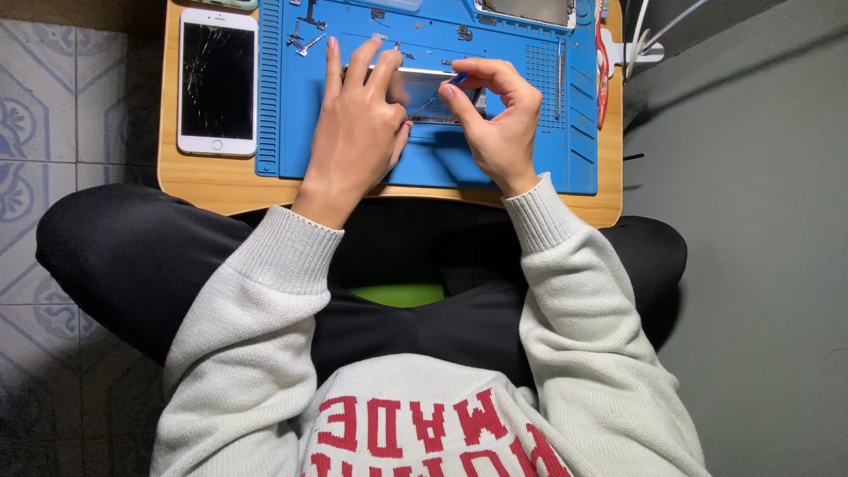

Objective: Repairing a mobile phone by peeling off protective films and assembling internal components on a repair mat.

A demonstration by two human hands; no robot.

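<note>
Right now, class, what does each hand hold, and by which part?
The left hand steadies the opened silver phone body by its left end; the right hand pinches a thin blue-tipped tool near its top.

We see a white smartphone with a dark, cracked rectangular screen lying on the table, just left of the blue mat.

**A low wooden table between tile and grey wall**

A small light-wood table with rounded corners stands at the top of the view; to its left the floor is pale tile with a blue ornamental pattern, darkening into shadow lower down; to the right a plain grey-green surface fills the side, crossed by a soft diagonal shadow; the light is dim and even.
</note>
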